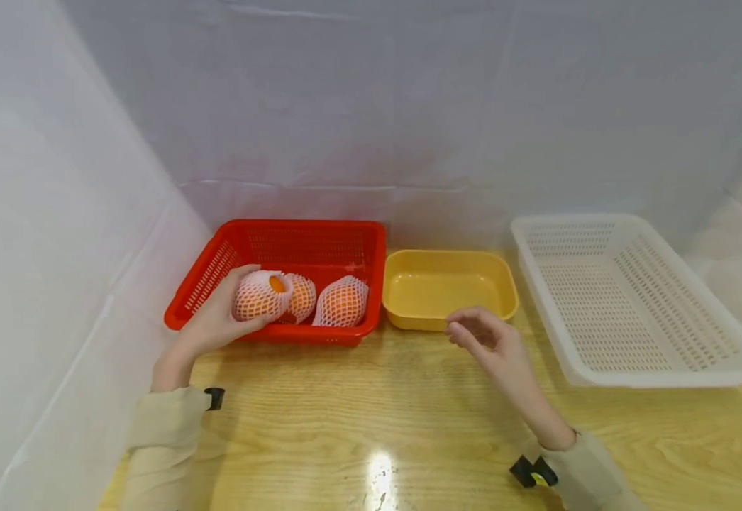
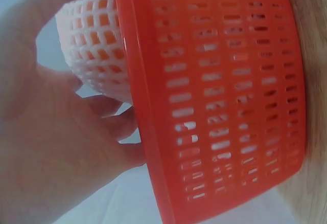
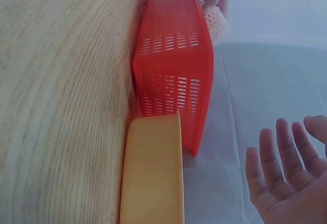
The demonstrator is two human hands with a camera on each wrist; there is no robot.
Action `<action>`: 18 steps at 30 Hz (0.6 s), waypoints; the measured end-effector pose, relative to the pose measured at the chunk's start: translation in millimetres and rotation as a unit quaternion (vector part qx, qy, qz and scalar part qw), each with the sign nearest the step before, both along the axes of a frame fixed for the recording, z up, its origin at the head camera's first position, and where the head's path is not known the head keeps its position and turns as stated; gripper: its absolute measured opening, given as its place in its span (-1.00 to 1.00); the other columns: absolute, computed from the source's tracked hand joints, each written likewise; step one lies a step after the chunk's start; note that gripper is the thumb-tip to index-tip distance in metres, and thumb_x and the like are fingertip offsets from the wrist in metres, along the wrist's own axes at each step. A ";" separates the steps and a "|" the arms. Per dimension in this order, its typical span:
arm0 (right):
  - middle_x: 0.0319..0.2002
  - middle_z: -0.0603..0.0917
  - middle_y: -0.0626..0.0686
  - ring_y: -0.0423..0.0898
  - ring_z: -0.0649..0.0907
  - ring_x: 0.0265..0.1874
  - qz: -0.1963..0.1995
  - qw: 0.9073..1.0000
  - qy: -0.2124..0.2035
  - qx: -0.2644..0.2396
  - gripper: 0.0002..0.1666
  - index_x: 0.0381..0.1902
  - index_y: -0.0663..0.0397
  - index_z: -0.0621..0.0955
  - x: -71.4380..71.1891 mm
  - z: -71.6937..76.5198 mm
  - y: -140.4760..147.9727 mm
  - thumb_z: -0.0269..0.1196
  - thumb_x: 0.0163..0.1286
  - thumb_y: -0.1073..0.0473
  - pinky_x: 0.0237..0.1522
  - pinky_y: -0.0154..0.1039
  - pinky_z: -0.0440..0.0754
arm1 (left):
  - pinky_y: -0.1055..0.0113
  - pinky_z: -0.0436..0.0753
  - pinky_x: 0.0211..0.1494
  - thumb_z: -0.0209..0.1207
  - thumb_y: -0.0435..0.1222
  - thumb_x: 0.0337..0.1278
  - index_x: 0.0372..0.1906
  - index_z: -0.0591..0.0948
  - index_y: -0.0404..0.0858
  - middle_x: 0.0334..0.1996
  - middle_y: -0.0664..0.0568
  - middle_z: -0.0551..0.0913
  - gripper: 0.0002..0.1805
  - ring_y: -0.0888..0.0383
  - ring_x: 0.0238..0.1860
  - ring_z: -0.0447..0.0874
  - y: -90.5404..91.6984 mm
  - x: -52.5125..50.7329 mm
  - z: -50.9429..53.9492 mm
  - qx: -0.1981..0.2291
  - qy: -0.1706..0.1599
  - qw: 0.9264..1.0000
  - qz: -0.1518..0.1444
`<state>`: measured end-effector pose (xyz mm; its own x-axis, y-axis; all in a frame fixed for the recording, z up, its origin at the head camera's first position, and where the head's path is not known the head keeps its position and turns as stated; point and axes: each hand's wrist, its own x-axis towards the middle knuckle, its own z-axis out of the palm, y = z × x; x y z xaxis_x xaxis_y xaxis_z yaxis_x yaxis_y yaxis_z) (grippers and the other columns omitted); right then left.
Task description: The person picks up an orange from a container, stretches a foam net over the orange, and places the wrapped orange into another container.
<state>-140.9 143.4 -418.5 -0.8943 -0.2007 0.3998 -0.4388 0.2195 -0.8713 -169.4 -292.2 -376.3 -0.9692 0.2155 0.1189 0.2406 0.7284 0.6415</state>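
Observation:
My left hand (image 1: pixel 214 316) grips an orange in a white foam net (image 1: pixel 257 299), thumb on the near side and fingers behind it. That fruit is at the left side of the red basket (image 1: pixel 372 284), level with its rim in the left wrist view. Two more netted fruits lie in the basket: one orange (image 1: pixel 301 297) partly hidden behind the held one, another orange (image 1: pixel 343 304) to its right. My right hand (image 1: pixel 499 355) hovers near the front edge of the yellow tray (image 1: pixel 447 287), fingers loosely bent and holding nothing.
At the right stands a white slotted basket (image 1: pixel 633 312). The yellow tray sits between the two baskets, close beside the red one. A wooden table (image 1: pixel 320 411) carries them all, and white sheeting (image 1: pixel 345 106) rises behind and at the left.

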 end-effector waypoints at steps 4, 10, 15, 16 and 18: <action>-0.23 0.77 0.10 -0.06 0.73 -0.28 0.003 1.000 -0.005 -0.003 -0.85 -0.05 0.19 0.68 -0.1 -0.9 0.1 0.24 0.48 0.32 -0.20 -0.31 0.71 | -0.27 0.47 0.28 0.41 -0.15 0.18 0.53 0.10 -0.30 0.34 -0.26 0.32 -0.04 -0.22 0.28 0.36 -2.3 0.4 -1.3 0.006 -0.006 1.000 0.009; -0.23 0.77 0.11 -0.08 0.73 -0.29 0.003 1.000 -0.005 -0.004 -0.85 -0.06 0.20 0.68 -1.8 -2.2 0.3 0.23 0.48 0.32 -0.21 -0.33 0.71 | -0.30 0.41 0.32 0.39 -0.15 0.21 0.54 0.13 -0.34 0.41 -0.31 0.27 -0.05 -0.25 0.33 0.29 -2.0 -1.4 -2.2 0.004 0.029 0.999 0.028; -0.24 0.77 0.10 -0.08 0.73 -0.30 -0.001 1.000 -0.001 -0.002 -0.86 -0.06 0.18 0.68 -3.4 -3.9 1.3 0.23 0.49 0.32 -0.22 -0.30 0.72 | -0.34 0.30 0.37 0.31 -0.06 0.30 0.53 0.21 -0.28 0.45 -0.28 0.27 -0.15 -0.29 0.42 0.23 3.6 -1.0 2.0 0.012 0.055 0.997 0.058; -0.24 0.77 0.10 -0.09 0.73 -0.30 0.000 1.000 0.000 -0.001 -0.86 -0.06 0.18 0.68 -3.6 -4.3 1.5 0.22 0.49 0.32 -0.23 -0.29 0.72 | -0.35 0.28 0.38 0.28 -0.04 0.33 0.52 0.25 -0.26 0.45 -0.27 0.29 -0.20 -0.28 0.42 0.23 5.7 -0.4 3.1 0.018 0.068 0.995 0.068; -0.25 0.77 0.08 -0.12 0.72 -0.31 -0.002 1.000 0.001 0.006 -0.86 -0.07 0.17 0.68 -4.0 -4.3 1.8 0.23 0.49 0.31 -0.24 -0.27 0.72 | -0.34 0.29 0.37 0.22 -0.05 0.39 0.45 0.37 -0.24 0.39 -0.24 0.40 -0.34 -0.27 0.40 0.29 11.6 0.5 5.4 0.031 0.110 0.989 0.090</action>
